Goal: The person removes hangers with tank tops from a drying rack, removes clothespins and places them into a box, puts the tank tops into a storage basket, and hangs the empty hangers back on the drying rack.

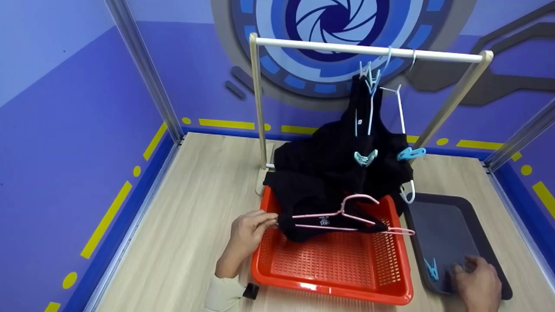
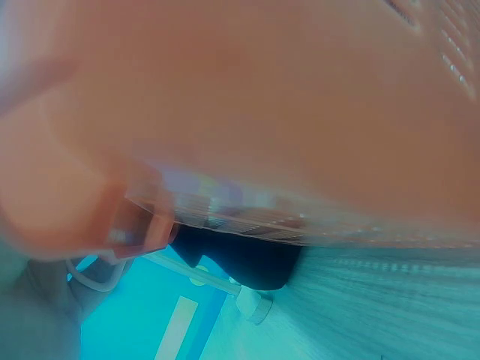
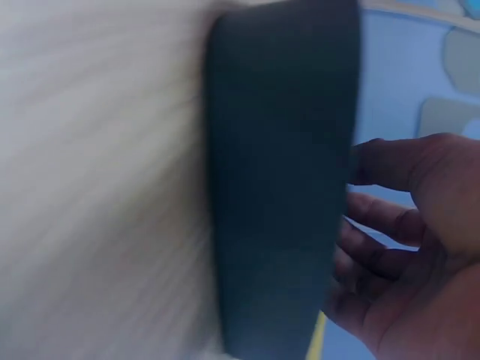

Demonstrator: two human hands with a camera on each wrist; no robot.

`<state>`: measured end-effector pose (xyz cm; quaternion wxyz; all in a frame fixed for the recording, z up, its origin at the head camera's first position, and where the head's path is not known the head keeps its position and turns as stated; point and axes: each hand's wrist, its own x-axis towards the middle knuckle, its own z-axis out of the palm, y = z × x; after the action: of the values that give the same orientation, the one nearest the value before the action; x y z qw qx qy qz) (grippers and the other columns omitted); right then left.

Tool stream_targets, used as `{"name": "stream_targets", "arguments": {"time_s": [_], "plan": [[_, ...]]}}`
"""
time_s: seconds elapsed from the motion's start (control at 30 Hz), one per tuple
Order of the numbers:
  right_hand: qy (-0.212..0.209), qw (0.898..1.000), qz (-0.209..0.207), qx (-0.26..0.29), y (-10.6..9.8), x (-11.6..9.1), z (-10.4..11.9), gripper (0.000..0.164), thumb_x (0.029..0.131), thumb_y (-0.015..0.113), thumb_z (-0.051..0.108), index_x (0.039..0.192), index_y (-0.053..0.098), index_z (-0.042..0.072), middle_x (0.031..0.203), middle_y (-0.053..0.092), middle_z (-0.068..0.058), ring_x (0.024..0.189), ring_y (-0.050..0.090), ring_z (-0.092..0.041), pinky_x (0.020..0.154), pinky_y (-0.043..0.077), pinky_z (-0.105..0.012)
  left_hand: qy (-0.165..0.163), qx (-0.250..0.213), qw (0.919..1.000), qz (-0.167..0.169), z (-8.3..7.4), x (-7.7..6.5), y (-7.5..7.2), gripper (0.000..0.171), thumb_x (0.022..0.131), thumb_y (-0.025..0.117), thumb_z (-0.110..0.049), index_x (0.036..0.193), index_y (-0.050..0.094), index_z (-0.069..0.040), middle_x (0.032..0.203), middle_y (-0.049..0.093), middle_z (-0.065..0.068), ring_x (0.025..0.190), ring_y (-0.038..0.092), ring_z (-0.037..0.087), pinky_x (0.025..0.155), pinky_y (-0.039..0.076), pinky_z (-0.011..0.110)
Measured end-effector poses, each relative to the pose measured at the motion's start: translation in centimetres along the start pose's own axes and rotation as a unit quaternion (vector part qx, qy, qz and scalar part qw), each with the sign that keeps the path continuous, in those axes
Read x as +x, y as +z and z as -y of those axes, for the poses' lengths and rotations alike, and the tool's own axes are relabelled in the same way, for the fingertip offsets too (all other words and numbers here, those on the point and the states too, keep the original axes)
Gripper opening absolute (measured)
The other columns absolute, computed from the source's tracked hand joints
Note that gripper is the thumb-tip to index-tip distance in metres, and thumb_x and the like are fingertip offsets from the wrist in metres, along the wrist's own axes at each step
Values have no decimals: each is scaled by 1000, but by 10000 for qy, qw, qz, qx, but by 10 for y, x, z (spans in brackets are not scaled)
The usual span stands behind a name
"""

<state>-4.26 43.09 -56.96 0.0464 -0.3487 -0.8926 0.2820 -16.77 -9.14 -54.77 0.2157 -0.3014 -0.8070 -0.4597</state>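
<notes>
The left hand (image 1: 248,234) pinched the near left edge of a black top (image 1: 299,232) between thumb and fingers, just outside the left rim of a red perforated plastic basket (image 1: 329,291). The top lay to the right of that hand, draped partly over the basket, with a pale print inside its neckline. A pink hanger (image 1: 318,215) ran through the neckline, its hook turned away from the left hand and its far looped end sticking out of the cloth on the side toward the right hand (image 1: 479,281). The right hand was over the near end of a dark grey tray (image 1: 442,229), fingers bent downward; its fingertips were partly hidden, so whether they grasped anything could not be told. A blue clothespin (image 1: 432,268) lay in the tray just left of the right hand. Beyond both hands stood a drying rack with a white rail (image 1: 303,45), from which more black clothing (image 1: 329,143) hung on a light-blue hanger (image 1: 371,108) and a white hanger (image 1: 401,112). Farther from the left hand than the pink hanger, a pale teal clothespin (image 1: 365,158) and a bright blue clothespin (image 1: 411,154) gripped that clothing.
</notes>
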Motion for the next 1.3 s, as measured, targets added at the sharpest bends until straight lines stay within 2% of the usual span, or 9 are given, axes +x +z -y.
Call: {"name": "stream_targets", "arguments": {"time_s": [0.13,0.33,0.6,0.8,0.87,0.9,1.03,1.13,1.3], "plan": [[-455,9985,-277,153,-6,-5,15,46,97,68,7,133,52,-18,128,57,-39,122,52,-56,107,37,-66,-53,-123,9999,30,0,0,0,18,88,82,1,104,84,-6,90,77,-2,79,73,11,70,57,24],[-852,9935,-590,476,-14,-15,46,42,100,68,7,136,57,-14,132,58,-36,121,57,-52,108,38,-63,-41,-68,10000,53,1,0,0,16,89,82,-2,104,84,-7,90,77,0,79,73,12,70,57,26],[-1344,9870,-477,743,-20,-37,88,41,106,67,14,140,59,-6,136,57,-28,126,57,-48,107,42,-65,47,-7,10000,-26,1,0,0,16,88,83,-3,104,84,-7,89,77,-2,77,72,12,68,56,26],[-2050,9710,-642,1048,-18,-50,115,36,103,72,12,135,65,-3,128,64,-21,119,63,-40,104,48,-59,107,12,9999,-90,1,0,1,17,87,83,-1,104,84,-6,89,77,-2,76,72,14,67,56,28],[-2364,9617,-762,1161,-16,-51,122,35,100,76,10,132,68,-2,124,66,-18,114,66,-34,106,51,-41,78,-15,9999,-83,1,0,1,17,88,83,-1,104,85,-6,89,77,-2,77,72,14,68,57,29],[-2550,9558,-825,1208,-15,-51,125,34,98,78,8,130,69,-1,121,67,-17,111,67,-26,105,51,-32,60,-12,10000,-68,1,0,1,17,88,83,-1,104,85,-6,89,77,-1,77,72,14,68,57,29],[-3352,9245,-977,1533,-11,-53,134,34,89,85,-2,121,74,-3,112,71,-15,102,60,4,92,39,-3,-15,-32,10000,29,0,0,0,17,88,82,-1,105,84,-6,91,77,1,79,73,14,71,59,28],[-3717,9098,-907,1609,-9,-55,140,36,85,87,-5,119,75,-2,111,72,-14,102,53,15,91,39,-2,-44,-13,10000,55,-1,0,-1,17,89,82,-1,105,84,-5,92,78,1,80,74,14,72,59,29],[-3865,9063,-629,1588,-6,-58,150,35,85,89,0,118,76,3,110,73,-8,98,61,8,85,44,-4,-25,77,10000,-4,-2,0,0,18,88,83,-2,105,84,-6,91,78,-1,80,73,14,71,59,31]]}}
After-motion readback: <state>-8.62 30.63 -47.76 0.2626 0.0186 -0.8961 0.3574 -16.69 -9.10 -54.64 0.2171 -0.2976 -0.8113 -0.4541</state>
